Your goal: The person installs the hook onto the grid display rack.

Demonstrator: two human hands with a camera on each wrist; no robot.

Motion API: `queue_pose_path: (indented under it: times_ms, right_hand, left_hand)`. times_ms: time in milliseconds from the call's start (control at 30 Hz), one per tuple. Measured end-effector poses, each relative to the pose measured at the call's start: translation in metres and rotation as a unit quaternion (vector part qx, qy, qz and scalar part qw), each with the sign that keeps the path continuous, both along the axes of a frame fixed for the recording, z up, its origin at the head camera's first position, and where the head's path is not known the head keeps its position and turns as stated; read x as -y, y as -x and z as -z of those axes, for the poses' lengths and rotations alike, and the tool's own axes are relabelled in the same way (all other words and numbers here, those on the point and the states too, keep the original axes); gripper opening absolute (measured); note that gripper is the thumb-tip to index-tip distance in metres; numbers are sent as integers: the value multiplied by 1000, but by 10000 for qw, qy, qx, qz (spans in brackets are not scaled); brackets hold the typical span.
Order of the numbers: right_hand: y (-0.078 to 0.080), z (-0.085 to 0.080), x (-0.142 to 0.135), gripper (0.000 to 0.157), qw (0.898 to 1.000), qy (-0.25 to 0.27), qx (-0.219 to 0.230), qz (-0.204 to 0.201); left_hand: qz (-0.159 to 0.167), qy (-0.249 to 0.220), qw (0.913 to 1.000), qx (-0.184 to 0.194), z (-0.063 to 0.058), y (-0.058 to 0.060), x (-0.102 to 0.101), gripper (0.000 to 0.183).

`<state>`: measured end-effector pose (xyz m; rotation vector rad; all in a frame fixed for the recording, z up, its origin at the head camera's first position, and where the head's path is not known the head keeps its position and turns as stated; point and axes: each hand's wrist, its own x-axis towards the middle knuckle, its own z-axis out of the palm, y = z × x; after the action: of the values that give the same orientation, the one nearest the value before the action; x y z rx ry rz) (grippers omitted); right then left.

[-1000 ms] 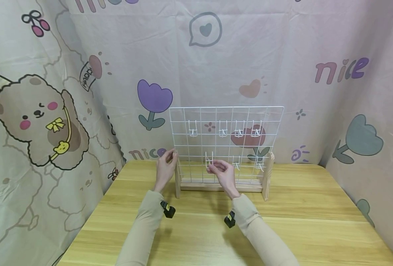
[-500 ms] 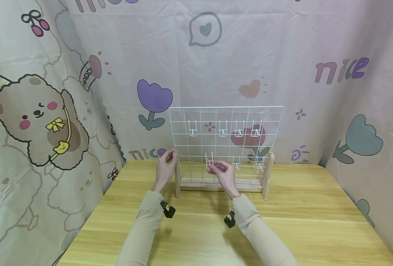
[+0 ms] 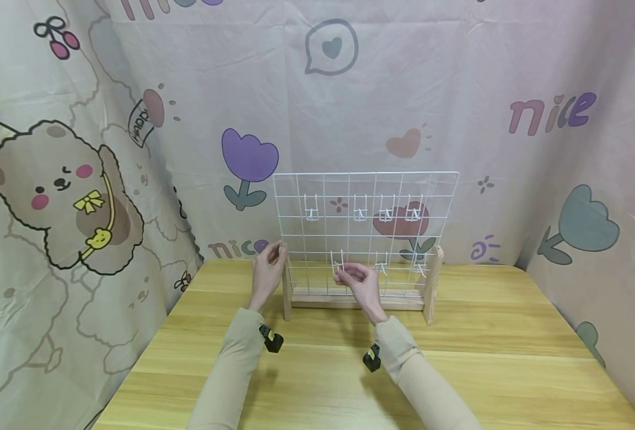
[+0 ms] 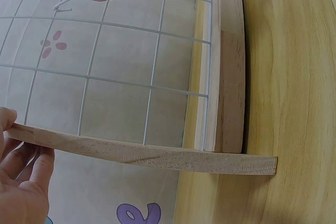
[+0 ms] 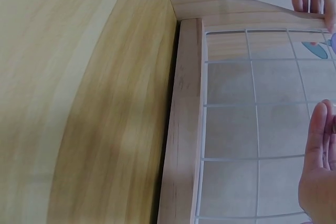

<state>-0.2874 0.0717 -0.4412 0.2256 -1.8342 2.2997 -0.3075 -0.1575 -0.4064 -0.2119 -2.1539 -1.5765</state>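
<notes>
A white wire grid (image 3: 338, 235) stands in a wooden base on the table. My left hand (image 3: 267, 272) pinches the top of the base's left wooden post (image 4: 142, 153), thumb on one side and fingers on the other in the left wrist view. With the thumb and fingertips of my right hand (image 3: 362, 285) I hold a white wire hook (image 3: 336, 261) against the lower middle of the grid. Its two prongs point up; the fingers cover its lower part. In the right wrist view the right hand (image 5: 320, 166) is partly cut off and the hook is hidden.
Several white hooks hang on the grid: a row near the top, such as the one at the upper left (image 3: 311, 214), and two at the lower right, one of them (image 3: 382, 266) beside the right hand. Behind the wooden table (image 3: 317, 370) hangs a printed curtain (image 3: 188, 71).
The right hand has moved slightly down with the hook, whose prong tips now sit lower on the grid. The left hand stays on the post.
</notes>
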Motion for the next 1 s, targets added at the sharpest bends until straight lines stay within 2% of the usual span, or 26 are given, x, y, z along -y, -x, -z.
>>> queue_pose_path:
  times_ms: [500, 833, 1000]
  right_hand:
    - [-7, 4, -3, 32, 9992, -399, 50, 54]
    - [-21, 17, -15, 30, 9902, -1390, -14, 155]
    - [-32, 22, -30, 30, 9850, -1718, 68, -174]
  left_hand:
    - [16, -34, 10000, -35, 1, 0, 0, 37]
    - [48, -29, 10000, -51, -1, -2, 1, 36]
    - [80, -32, 10000, -5, -1, -3, 1, 37]
